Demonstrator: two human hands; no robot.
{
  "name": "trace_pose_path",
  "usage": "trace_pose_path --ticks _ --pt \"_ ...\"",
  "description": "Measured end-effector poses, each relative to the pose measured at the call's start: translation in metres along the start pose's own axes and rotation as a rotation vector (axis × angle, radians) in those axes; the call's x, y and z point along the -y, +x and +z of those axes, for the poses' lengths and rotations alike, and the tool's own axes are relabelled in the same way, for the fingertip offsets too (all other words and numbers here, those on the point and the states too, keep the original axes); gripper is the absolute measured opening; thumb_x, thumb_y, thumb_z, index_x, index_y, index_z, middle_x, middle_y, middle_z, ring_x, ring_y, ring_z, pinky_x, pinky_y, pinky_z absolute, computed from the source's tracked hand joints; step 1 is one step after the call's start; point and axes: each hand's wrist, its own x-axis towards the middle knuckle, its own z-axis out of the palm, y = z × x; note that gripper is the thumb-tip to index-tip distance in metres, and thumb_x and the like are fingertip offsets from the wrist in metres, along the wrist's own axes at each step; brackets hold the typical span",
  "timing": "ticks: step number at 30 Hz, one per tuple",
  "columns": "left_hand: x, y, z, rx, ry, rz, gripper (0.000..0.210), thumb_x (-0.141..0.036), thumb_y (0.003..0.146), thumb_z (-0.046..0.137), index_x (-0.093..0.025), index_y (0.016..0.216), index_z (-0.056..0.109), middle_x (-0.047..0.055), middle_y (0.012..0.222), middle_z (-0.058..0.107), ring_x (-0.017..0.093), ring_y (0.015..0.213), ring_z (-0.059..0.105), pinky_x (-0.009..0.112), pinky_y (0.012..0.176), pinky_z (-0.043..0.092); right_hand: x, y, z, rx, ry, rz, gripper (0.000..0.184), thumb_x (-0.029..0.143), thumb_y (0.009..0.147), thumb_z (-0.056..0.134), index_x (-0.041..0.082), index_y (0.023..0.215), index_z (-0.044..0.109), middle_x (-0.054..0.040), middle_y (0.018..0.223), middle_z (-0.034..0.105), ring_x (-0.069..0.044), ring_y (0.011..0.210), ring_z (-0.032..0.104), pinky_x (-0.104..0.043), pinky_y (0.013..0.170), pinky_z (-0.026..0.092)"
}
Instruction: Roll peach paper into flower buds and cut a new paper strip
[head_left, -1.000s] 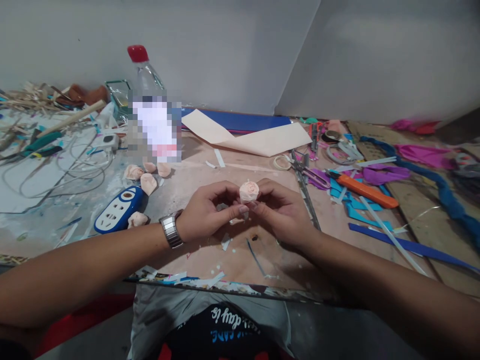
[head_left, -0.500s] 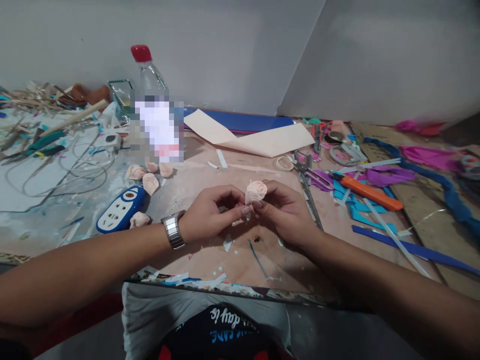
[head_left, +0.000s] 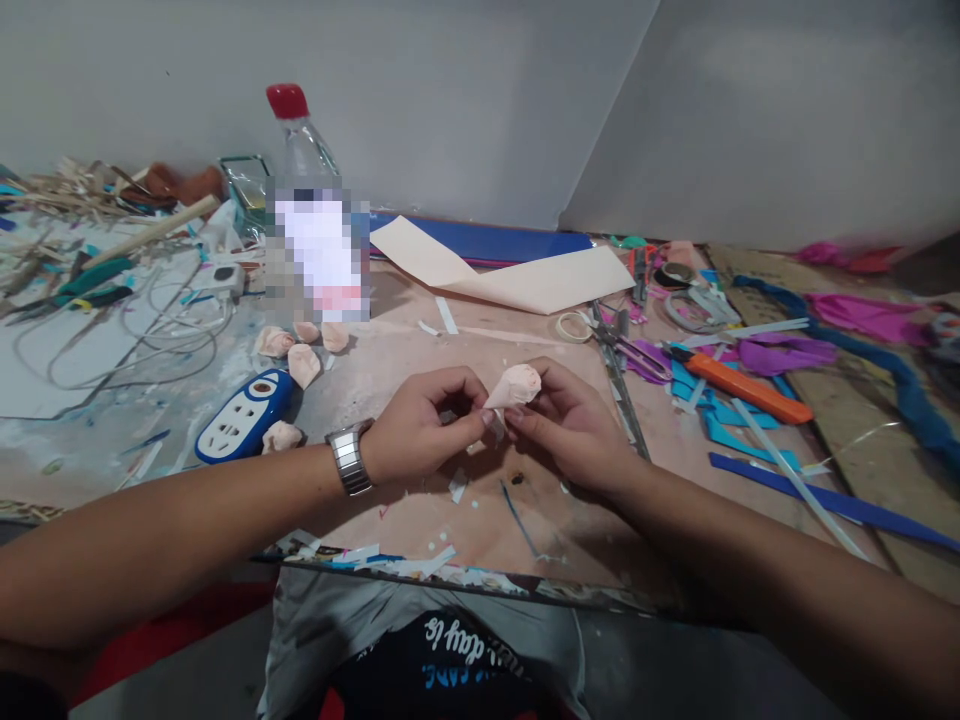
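Observation:
A pale peach paper rose (head_left: 517, 384) is held between both hands above the middle of the table, its bloom tipped up and to the right. My left hand (head_left: 435, 420), with a metal-banded watch (head_left: 349, 460) on the wrist, pinches the narrow base of the rose. My right hand (head_left: 574, 425) has its thumb and fingers closed around the lower side of the bloom; its fingertips are partly hidden behind the flower. Several similar peach paper pieces (head_left: 304, 365) lie to the left.
A blue and white power strip (head_left: 244, 415) sits left of my left hand. Farther back are a bottle with a red cap (head_left: 300, 150) and a folded cream strip (head_left: 510, 285). Scissors (head_left: 619, 340), a tape ring (head_left: 574, 326) and an orange utility knife (head_left: 742, 383) lie on the right.
The rose has turned in my fingers, its bloom tilting to the right and showing more of its side. Both hands stay in nearly the same place, still holding it.

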Motion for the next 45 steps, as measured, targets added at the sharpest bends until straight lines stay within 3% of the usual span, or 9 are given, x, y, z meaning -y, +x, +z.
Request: trace_pose_path --ticks 3,8,15,22,28,33,38,45 --pt "-0.0002 0.0008 -0.0006 -0.008 0.061 -0.009 0.018 -0.028 0.087 0.071 -0.016 0.080 0.060 0.000 0.071 0.062 0.009 0.062 0.053 0.020 0.056 0.042 -0.0015 -0.0001 -0.0007 0.002 -0.023 -0.001 0.040 0.028 0.082 0.088 0.024 0.115 0.065 0.0009 0.093 0.066 -0.013 0.082 0.065 -0.024 0.073 0.055" --pt "-0.0004 0.0019 -0.0012 0.022 0.126 -0.005 0.018 -0.027 0.085 0.069 -0.017 0.077 0.057 -0.003 0.065 0.057 0.009 0.058 0.048 0.020 0.054 0.036 -0.0027 -0.0001 0.0001 0.001 -0.062 0.006 0.043 0.027 0.083 0.086 0.024 0.120 0.064 -0.0022 0.099 0.068 -0.016 0.087 0.068 -0.028 0.076 0.056" --pt "0.0005 0.0032 -0.0039 0.038 0.270 0.057 0.011 -0.019 0.078 0.066 -0.016 0.074 0.056 -0.004 0.065 0.053 0.009 0.062 0.043 0.021 0.056 0.034 -0.0042 -0.0011 -0.0006 -0.008 -0.207 -0.106 0.030 0.030 0.085 0.085 0.022 0.109 0.069 -0.0043 0.103 0.069 -0.016 0.087 0.066 -0.027 0.077 0.055" --pt "0.0030 0.0024 -0.0030 0.025 0.240 0.070 0.011 -0.026 0.087 0.067 -0.016 0.087 0.064 0.002 0.075 0.066 0.011 0.064 0.055 0.022 0.058 0.043 -0.0026 0.0012 0.0012 -0.087 -0.141 -0.094 0.039 0.036 0.077 0.091 0.023 0.105 0.067 -0.0021 0.095 0.067 -0.015 0.080 0.064 -0.026 0.069 0.054" --pt "0.0026 0.0008 -0.0028 0.006 0.209 0.080 0.013 -0.028 0.091 0.067 -0.016 0.089 0.062 0.002 0.078 0.067 0.011 0.066 0.057 0.022 0.060 0.046 -0.0038 -0.0015 0.0002 -0.123 -0.149 -0.093 0.029 0.031 0.086 0.083 0.025 0.109 0.065 -0.0010 0.098 0.063 -0.013 0.074 0.059 -0.024 0.063 0.049" --pt "0.0016 0.0005 -0.0016 -0.060 0.150 0.161 0.020 -0.029 0.091 0.073 -0.016 0.103 0.064 0.004 0.089 0.071 0.012 0.075 0.065 0.024 0.068 0.053 -0.0036 -0.0021 0.0009 -0.118 -0.095 -0.041 0.032 0.032 0.084 0.085 0.024 0.106 0.063 0.0001 0.091 0.062 -0.014 0.073 0.060 -0.025 0.061 0.049" --pt "-0.0002 0.0002 -0.0013 -0.150 0.215 0.224 0.014 -0.029 0.091 0.076 -0.017 0.097 0.075 0.006 0.089 0.078 0.013 0.078 0.071 0.025 0.072 0.057 -0.0005 -0.0027 0.0002 -0.084 -0.077 0.022 0.031 0.037 0.084 0.084 0.023 0.097 0.060 0.0038 0.081 0.058 -0.010 0.057 0.051 -0.022 0.049 0.039" --pt "-0.0006 0.0008 -0.0029 -0.137 0.267 0.356 0.008 -0.023 0.091 0.076 -0.018 0.097 0.078 0.006 0.093 0.079 0.013 0.084 0.072 0.026 0.079 0.058 0.0013 -0.0031 -0.0004 -0.061 -0.064 0.020 0.030 0.036 0.085 0.083 0.023 0.094 0.058 0.0041 0.081 0.058 -0.010 0.058 0.053 -0.022 0.051 0.040"
